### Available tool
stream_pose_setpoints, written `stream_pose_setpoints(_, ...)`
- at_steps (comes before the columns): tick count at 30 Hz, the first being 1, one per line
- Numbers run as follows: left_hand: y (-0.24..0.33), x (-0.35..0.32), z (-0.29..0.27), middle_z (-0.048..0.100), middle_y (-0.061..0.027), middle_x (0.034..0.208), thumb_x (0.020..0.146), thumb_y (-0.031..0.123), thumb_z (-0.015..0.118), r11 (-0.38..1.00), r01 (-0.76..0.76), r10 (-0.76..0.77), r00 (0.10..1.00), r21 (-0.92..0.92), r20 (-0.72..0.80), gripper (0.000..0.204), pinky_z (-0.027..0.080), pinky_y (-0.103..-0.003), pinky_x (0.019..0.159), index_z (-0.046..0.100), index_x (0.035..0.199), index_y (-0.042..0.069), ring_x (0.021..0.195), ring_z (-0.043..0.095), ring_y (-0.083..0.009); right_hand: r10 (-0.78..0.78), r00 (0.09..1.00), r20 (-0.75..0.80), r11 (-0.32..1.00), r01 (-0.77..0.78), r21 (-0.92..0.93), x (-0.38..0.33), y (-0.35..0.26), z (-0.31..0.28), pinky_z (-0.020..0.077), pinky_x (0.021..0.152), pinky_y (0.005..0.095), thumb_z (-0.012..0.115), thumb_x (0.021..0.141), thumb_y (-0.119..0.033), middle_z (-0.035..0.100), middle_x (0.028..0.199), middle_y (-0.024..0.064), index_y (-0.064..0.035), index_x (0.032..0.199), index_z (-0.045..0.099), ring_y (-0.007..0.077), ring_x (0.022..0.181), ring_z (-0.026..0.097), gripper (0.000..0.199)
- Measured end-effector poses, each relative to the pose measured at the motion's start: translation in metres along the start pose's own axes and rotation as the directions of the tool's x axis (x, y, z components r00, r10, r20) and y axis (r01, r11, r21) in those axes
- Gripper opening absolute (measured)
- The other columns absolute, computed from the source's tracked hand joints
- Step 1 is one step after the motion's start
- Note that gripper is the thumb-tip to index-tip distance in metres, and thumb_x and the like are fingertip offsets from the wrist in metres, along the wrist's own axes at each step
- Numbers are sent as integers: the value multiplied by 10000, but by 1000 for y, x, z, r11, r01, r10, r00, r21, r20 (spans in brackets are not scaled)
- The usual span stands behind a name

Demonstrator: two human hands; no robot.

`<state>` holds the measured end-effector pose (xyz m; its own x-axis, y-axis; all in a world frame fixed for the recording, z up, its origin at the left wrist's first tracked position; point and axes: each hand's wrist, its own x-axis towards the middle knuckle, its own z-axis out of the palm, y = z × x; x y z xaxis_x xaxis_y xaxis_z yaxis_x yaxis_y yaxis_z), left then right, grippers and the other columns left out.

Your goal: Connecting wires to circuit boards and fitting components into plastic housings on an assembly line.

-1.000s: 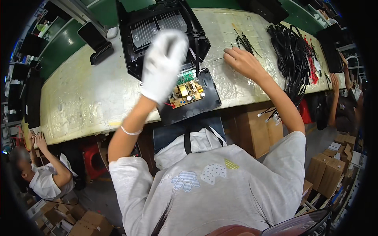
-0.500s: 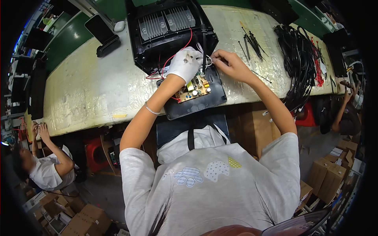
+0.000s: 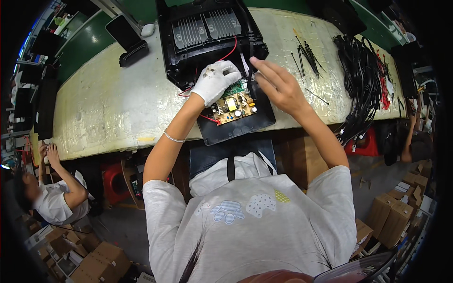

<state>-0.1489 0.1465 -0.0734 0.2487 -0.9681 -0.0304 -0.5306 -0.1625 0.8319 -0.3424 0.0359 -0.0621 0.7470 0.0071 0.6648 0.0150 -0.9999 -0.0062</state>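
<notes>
My left hand (image 3: 216,81), in a white glove, is over the far-left part of a circuit board (image 3: 232,107). Its fingers and thumb curl into a ring; whatever may be between the tips cannot be made out. My bare right hand (image 3: 285,92) hovers right of the board, fingers stretched out and apart, slightly blurred. The board lies on a black panel (image 3: 231,136) at the bench's near edge. Beyond it stands a black housing (image 3: 177,70) with finned metal heat sinks (image 3: 207,30). A white cable (image 3: 244,62) and a thick black cable (image 3: 251,45) run between my hands.
Black cable ties (image 3: 309,55) lie on the bench (image 3: 104,104) to the right, beside bundled black cables (image 3: 354,75) and red wires (image 3: 383,85). A phone on a stand (image 3: 125,40) is at the far left. Other people work at both sides; cartons (image 3: 389,214) stand on the floor.
My right hand has let go of the white cable and opened, moving slightly right and nearer. My left hand has shifted left, uncovering more of the board. The view has shifted slightly.
</notes>
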Motion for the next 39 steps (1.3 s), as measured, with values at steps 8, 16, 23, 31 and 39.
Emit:
stream_pose_setpoints(8,2,-11,-13,629,-40,857,843,152,678,905,59,-40,998,-421,54,144,467,-242,773,662,884,15,823,583,-100,50,999,-7,994,-49,98,3,3,34,560,820,387,606,784,32,637,1207,191,54,972,605,327,986,662,189)
stream_pose_setpoints(16,11,15,14,630,-68,976,875,84,665,843,-536,527,840,-43,-129,75,507,-292,756,648,936,44,891,622,-174,432,895,-110,891,-404,208,-13,-15,47,520,687,395,648,787,59,583,924,165,13,970,608,354,794,618,193)
stream_pose_setpoints(23,5,21,13,659,-107,898,822,34,663,803,-575,592,798,157,-108,164,543,-318,736,669,984,63,813,653,-272,465,876,-130,863,-416,286,-18,-10,32,494,617,353,689,807,71,592,893,154,24,956,615,300,728,609,173)
stream_pose_setpoints(31,2,2,14,652,-101,1054,750,-8,649,686,-574,647,762,447,-15,461,553,-355,762,596,1195,104,926,647,-298,477,866,-151,858,-422,291,-23,-3,31,481,583,323,669,823,85,594,889,137,30,950,615,252,715,597,148)
stream_pose_setpoints(39,2,3,13,644,-86,1072,765,29,645,654,-601,676,737,459,3,449,554,-344,734,585,1206,95,908,642,-271,504,856,-118,837,-450,313,-24,-4,32,506,599,348,683,802,74,595,906,141,13,961,613,287,724,627,183)
